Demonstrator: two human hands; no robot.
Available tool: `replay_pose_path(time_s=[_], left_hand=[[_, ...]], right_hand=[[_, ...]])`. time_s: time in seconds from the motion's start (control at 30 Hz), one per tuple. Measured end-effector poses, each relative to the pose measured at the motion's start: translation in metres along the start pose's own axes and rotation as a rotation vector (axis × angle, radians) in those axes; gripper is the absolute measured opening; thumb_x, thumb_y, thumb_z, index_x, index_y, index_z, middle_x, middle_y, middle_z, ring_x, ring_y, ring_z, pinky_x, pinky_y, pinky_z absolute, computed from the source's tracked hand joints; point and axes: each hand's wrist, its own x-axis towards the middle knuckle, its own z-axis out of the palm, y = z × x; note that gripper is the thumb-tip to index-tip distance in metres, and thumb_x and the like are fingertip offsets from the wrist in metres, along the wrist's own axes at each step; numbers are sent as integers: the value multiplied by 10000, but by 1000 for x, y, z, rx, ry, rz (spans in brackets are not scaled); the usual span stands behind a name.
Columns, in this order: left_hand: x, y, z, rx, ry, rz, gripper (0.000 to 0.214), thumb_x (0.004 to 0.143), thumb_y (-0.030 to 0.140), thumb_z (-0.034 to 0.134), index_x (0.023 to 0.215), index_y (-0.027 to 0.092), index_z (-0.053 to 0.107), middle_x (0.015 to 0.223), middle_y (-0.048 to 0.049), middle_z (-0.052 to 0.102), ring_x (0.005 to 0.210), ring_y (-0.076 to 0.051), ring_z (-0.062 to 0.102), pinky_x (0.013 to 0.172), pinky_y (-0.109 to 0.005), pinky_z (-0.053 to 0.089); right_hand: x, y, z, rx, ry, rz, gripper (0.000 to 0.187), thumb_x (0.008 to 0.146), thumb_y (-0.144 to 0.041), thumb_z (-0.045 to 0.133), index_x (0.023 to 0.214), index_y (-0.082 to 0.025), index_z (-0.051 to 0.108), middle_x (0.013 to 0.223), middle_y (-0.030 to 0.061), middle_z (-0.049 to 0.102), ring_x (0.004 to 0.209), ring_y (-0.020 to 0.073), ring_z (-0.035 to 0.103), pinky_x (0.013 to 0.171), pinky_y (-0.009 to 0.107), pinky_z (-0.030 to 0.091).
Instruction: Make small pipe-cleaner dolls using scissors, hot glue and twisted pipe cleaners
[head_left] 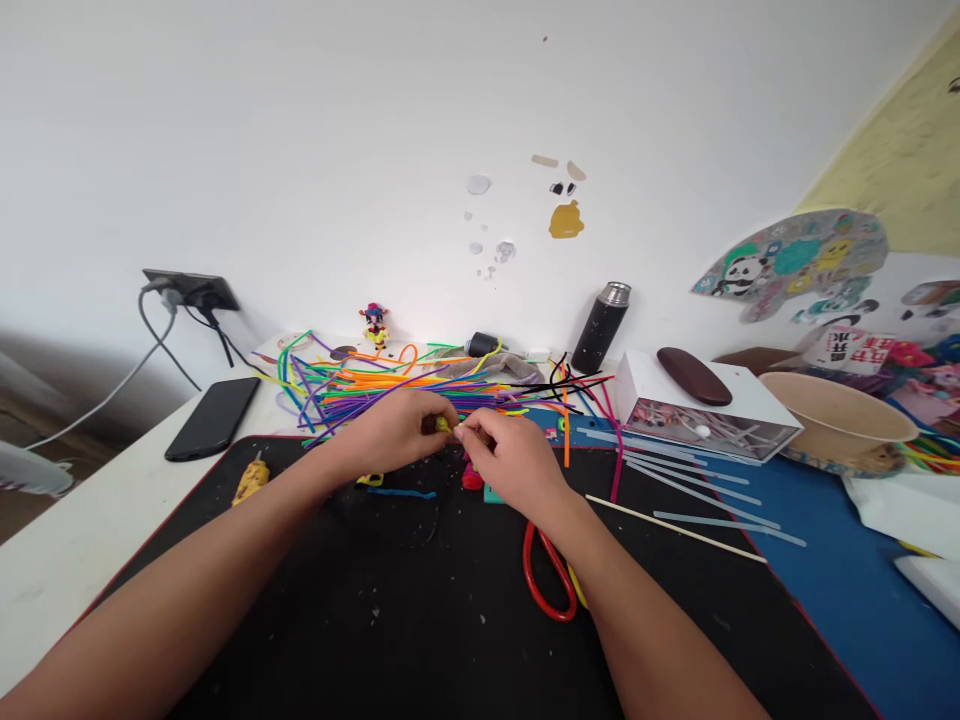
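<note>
My left hand [401,432] is closed in a pinch on a small yellow piece [443,425] that looks like bent pipe cleaner. My right hand [517,460] meets it from the right, thumb and fingertip pressed together at the piece's edge; what they grip is too small to make out. Just behind both hands spreads a pile of coloured pipe cleaners [375,385]. Below the fingers are a pink-red item [472,476] and a teal item [493,495], partly hidden by my right hand. A red loop handle [550,580] lies beside my right wrist.
On the black mat [360,620] lie a yellow bottle [251,482], a blue pipe cleaner piece [401,493] and a wooden stick [675,528]. Translucent sticks [705,485], a white box [705,405] and a bowl [836,405] are right. A black flask [601,328] stands behind; a phone [212,420] lies left.
</note>
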Motion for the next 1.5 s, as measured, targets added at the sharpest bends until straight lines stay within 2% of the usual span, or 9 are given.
replay_pose_path(time_s=[0.27, 0.47, 0.57, 0.77, 0.9, 1.07, 1.23, 1.37, 1.5], left_hand=[[-4, 10, -6, -428, -172, -114, 222, 835, 354, 742, 973, 181, 726, 785, 4, 705, 697, -153, 629, 644, -242, 478], [-3, 11, -5, -663, -103, -129, 224, 833, 332, 770, 974, 180, 687, 808, -7, 726, 729, -148, 671, 697, -260, 536], [-2, 8, -2, -645, -12, -124, 208, 829, 324, 769, 959, 187, 683, 829, -13, 749, 755, -157, 701, 704, -257, 545], [0, -1, 3, -357, 139, -118, 160, 865, 318, 703, 956, 187, 718, 766, 7, 718, 666, -146, 655, 606, -230, 481], [2, -6, 4, -177, 138, -113, 179, 857, 325, 674, 945, 183, 736, 733, 1, 705, 640, -160, 630, 577, -238, 440], [2, -3, 2, -57, 51, -99, 207, 873, 342, 638, 945, 180, 745, 704, 8, 666, 622, -153, 584, 575, -240, 401], [1, 2, 2, -117, -38, -85, 259, 897, 400, 629, 943, 179, 757, 731, 1, 673, 651, -158, 573, 598, -252, 407], [0, 2, 1, -306, -92, -138, 248, 860, 396, 673, 973, 182, 726, 782, -7, 710, 701, -174, 633, 635, -261, 456], [-1, 2, 0, -468, -153, -161, 239, 833, 393, 723, 955, 190, 694, 749, 10, 701, 682, -166, 644, 638, -261, 486]], right_hand=[[4, 7, -8, 237, 4, 135, 252, 1001, -400, 599, 883, -216, 726, 606, -30, 627, 527, 141, 539, 547, 265, 319], [4, 9, 1, 399, -86, 186, 298, 1023, -416, 534, 833, -214, 644, 556, -54, 558, 455, 119, 516, 506, 240, 326], [4, 10, 6, 430, -108, 199, 308, 1037, -407, 517, 821, -213, 619, 571, -52, 574, 447, 109, 523, 511, 231, 343], [2, 10, 11, 315, -115, 155, 301, 1042, -394, 538, 845, -214, 677, 599, -39, 594, 511, 121, 533, 546, 243, 311], [2, 7, 10, 107, -75, 56, 302, 1045, -360, 558, 829, -219, 715, 614, -34, 582, 564, 132, 485, 573, 270, 260], [1, 4, 4, -11, -76, 38, 304, 1045, -331, 569, 806, -211, 713, 624, -20, 612, 572, 137, 494, 585, 285, 238], [2, 3, -4, -16, -24, 50, 331, 1026, -362, 590, 750, -206, 687, 636, -10, 648, 588, 143, 522, 583, 283, 257], [2, 5, -7, 63, 16, 81, 345, 1018, -416, 591, 770, -208, 711, 600, -26, 620, 544, 131, 497, 551, 275, 265], [3, 8, -7, 162, -21, 141, 375, 1012, -450, 584, 742, -206, 673, 546, -38, 572, 496, 122, 496, 522, 262, 274]])
